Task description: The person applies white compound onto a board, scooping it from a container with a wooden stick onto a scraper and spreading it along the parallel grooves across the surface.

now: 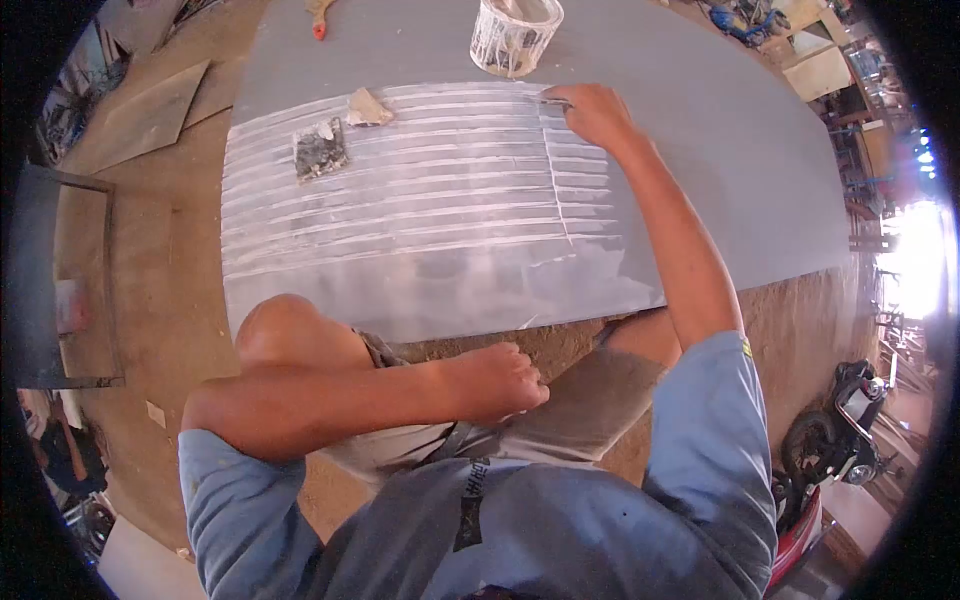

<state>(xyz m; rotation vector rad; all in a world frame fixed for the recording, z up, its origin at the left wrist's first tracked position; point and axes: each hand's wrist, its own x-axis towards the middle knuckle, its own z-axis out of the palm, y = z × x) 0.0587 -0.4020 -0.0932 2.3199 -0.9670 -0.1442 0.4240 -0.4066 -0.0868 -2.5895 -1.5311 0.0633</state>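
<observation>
My right hand (595,115) is at the upper right of the striped area, fingers pinched round a thin flat scraper (553,99) whose edge meets the panel. White filler lines (400,200) run across the large grey panel (720,200), crossed by one thin upright line below the scraper. Over my lap, my left hand (505,385) is curled into a fist, and nothing shows sticking out of it. On the stripes lie a smeared dark square plate (320,150) and a pale, irregular flat piece (370,108). A white-spattered bucket (515,38) stands beyond my right hand.
A brush with a red-tipped handle (320,22) lies at the panel's far left. Boards (150,115) rest on the brown floor at left, near a dark-framed panel (70,280). A motorcycle (840,430) is at lower right. Blue equipment (745,22) sits at the far right.
</observation>
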